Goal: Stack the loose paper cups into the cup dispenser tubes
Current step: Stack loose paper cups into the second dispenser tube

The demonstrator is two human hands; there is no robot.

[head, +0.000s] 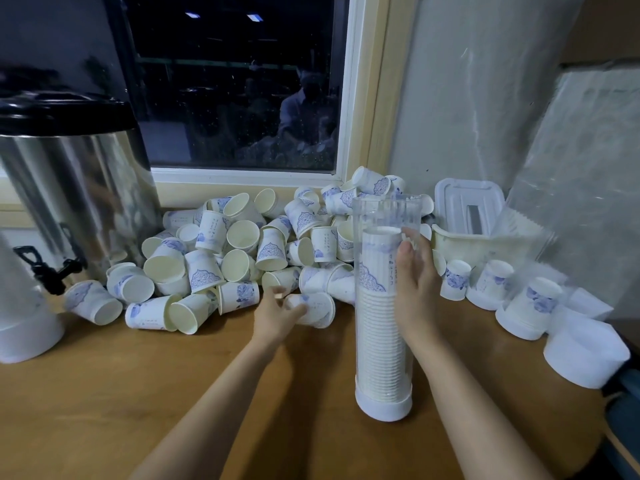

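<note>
Left grip (277, 315): lower centre of the frame. My fingers curl round one paper cup (317, 308), which lies on its side at the near edge of the pile. The fingertips are blurred.
Right grip (415, 282): right of centre. My thumb lies in front and my fingers behind, wrapped round the upper half of the dispenser tube (381, 216).
Dispenser tube: a clear, rigid plastic cylinder standing upright on the tabletop (138, 393), with an open rim at the top and a white cap at the foot.
Nested stack (381, 341): inside the tube. The cups sit mouth-down and their rolled rims form fine cream ribbing. The stack reaches most of the way up, and the topmost cup shows a blue print.
Loose cups (242, 251): a tumbled heap across the centre, below the window sill. They are tapered white paper with blue floral motifs and cream interiors.
Upturned cups (530, 306): right of the tube, standing mouth-down in short stacks.
Tabletop: smooth brown wood-grain.
Urn (76, 188): left edge, a polished steel cylinder with a black lid and a black tap.
Basket (481, 237): a white plastic basket behind the upturned cups.
</note>
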